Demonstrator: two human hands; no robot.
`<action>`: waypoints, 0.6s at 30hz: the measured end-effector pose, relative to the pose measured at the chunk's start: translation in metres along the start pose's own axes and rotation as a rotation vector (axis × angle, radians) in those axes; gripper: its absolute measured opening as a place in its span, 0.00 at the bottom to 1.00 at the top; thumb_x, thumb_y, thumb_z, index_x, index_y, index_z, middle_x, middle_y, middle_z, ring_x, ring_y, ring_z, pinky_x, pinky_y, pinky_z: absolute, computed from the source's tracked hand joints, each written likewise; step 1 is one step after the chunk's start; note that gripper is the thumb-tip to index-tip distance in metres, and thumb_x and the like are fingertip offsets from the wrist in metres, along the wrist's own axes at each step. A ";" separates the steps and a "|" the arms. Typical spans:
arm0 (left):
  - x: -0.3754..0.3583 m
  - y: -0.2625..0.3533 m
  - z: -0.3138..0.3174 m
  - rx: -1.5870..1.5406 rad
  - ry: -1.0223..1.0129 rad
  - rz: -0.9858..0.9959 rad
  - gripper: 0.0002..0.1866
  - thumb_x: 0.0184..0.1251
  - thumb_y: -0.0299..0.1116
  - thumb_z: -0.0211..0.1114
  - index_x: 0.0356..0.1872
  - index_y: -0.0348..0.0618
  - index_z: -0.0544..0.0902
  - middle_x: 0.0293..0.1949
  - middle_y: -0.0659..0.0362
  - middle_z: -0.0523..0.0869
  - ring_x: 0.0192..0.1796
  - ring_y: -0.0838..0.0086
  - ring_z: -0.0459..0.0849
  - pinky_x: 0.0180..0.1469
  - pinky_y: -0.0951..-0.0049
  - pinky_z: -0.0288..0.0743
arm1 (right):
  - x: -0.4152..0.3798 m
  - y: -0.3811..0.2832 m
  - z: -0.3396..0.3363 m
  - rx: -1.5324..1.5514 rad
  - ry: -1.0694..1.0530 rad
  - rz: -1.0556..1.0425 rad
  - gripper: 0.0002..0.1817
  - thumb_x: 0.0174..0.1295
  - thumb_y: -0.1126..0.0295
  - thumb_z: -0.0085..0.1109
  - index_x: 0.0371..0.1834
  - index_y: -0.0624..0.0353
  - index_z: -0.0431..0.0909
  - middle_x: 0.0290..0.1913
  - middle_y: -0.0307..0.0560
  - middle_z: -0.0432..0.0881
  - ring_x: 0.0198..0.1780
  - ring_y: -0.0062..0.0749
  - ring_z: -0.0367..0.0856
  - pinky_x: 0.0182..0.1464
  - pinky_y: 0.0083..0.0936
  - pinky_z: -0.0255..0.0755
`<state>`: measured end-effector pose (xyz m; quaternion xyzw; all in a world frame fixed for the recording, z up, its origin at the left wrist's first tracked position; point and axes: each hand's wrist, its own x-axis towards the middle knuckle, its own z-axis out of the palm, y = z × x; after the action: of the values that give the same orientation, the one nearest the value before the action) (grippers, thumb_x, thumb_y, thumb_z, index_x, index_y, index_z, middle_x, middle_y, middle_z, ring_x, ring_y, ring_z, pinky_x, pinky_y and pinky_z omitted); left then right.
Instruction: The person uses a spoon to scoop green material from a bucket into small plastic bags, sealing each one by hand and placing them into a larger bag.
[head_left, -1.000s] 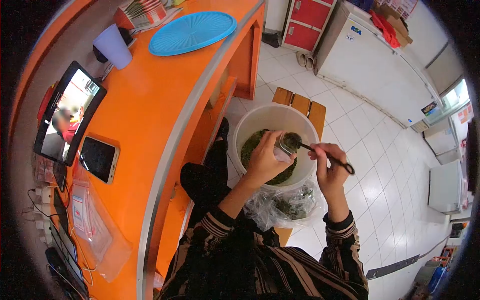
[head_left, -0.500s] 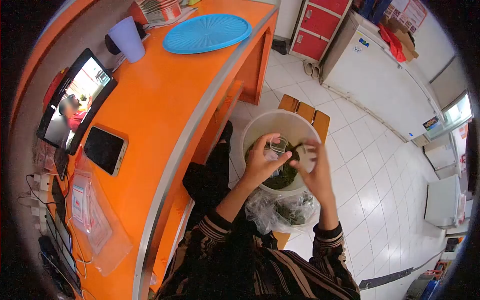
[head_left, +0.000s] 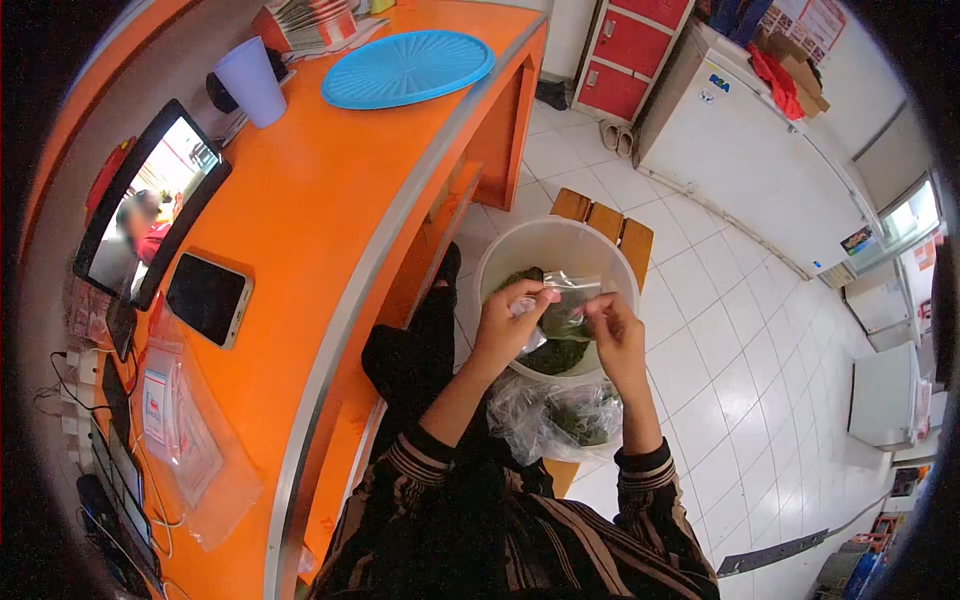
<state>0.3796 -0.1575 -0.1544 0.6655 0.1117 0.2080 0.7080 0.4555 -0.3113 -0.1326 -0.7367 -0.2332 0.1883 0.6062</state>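
A small clear plastic bag (head_left: 575, 292) is stretched between my two hands over a white bucket (head_left: 489, 262). My left hand (head_left: 503, 328) pinches the bag's left edge with thumb and fingers, and some crumpled clear plastic (head_left: 527, 338) shows in its palm. On the other side, the fingertips of my right hand (head_left: 620, 338) are closed on the bag's right edge. Dark green chopped leaves (head_left: 555, 357) lie in the bucket, partly hidden by my hands and the bag. Below the bucket's near rim sits a larger clear plastic bag (head_left: 585, 418) with green stuff inside.
The bucket stands on a slatted wooden stool (head_left: 636, 240). To the left runs an orange counter (head_left: 330, 190) with a blue lid (head_left: 410, 70), a purple cup (head_left: 252, 82), a phone (head_left: 208, 299) and a screen (head_left: 155, 205). A white chest freezer (head_left: 740, 140) stands at the back right.
My right hand, spread and blurred before, has come in and closed on the bag's edge. The bag, rounded open at its mouth earlier, is now held flat between both hands.
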 end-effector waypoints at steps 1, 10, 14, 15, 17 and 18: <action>0.000 0.000 0.001 -0.001 -0.001 0.003 0.10 0.67 0.33 0.60 0.38 0.37 0.82 0.37 0.59 0.86 0.42 0.77 0.82 0.48 0.77 0.71 | 0.000 -0.006 0.000 0.109 0.032 0.055 0.08 0.64 0.75 0.56 0.43 0.63 0.72 0.36 0.41 0.79 0.36 0.18 0.75 0.43 0.17 0.73; -0.011 0.014 0.002 -0.015 -0.017 0.017 0.07 0.65 0.30 0.61 0.36 0.36 0.81 0.34 0.59 0.85 0.39 0.79 0.82 0.43 0.78 0.73 | -0.012 -0.005 0.000 0.087 -0.026 -0.128 0.13 0.59 0.78 0.60 0.48 0.63 0.73 0.34 0.39 0.79 0.37 0.18 0.76 0.39 0.14 0.70; -0.016 0.004 0.001 -0.022 -0.053 0.067 0.05 0.64 0.28 0.62 0.36 0.37 0.78 0.34 0.58 0.85 0.40 0.79 0.82 0.43 0.78 0.73 | -0.013 0.000 -0.008 0.151 0.055 -0.173 0.07 0.62 0.77 0.58 0.42 0.65 0.76 0.33 0.40 0.80 0.35 0.17 0.76 0.37 0.14 0.69; -0.017 0.001 0.001 -0.014 -0.057 0.101 0.05 0.63 0.27 0.62 0.36 0.38 0.77 0.35 0.58 0.86 0.40 0.78 0.82 0.43 0.77 0.73 | -0.016 -0.005 -0.008 0.096 0.082 -0.194 0.05 0.63 0.76 0.57 0.39 0.65 0.77 0.33 0.41 0.80 0.34 0.19 0.77 0.36 0.15 0.70; -0.026 0.036 0.001 0.120 -0.120 0.051 0.05 0.62 0.26 0.63 0.36 0.38 0.76 0.35 0.57 0.86 0.40 0.78 0.82 0.42 0.77 0.73 | -0.021 -0.012 -0.008 0.042 0.110 -0.215 0.05 0.64 0.76 0.55 0.37 0.66 0.78 0.33 0.41 0.81 0.33 0.20 0.78 0.36 0.15 0.71; -0.029 0.049 0.001 0.253 -0.179 0.001 0.06 0.61 0.25 0.64 0.36 0.39 0.76 0.36 0.57 0.86 0.40 0.78 0.82 0.41 0.78 0.73 | -0.024 -0.014 -0.008 0.016 0.128 -0.242 0.04 0.63 0.76 0.56 0.36 0.66 0.78 0.32 0.43 0.81 0.32 0.21 0.78 0.35 0.17 0.72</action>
<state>0.3473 -0.1698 -0.1091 0.7655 0.0732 0.1323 0.6254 0.4385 -0.3292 -0.1177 -0.7089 -0.2798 0.0683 0.6439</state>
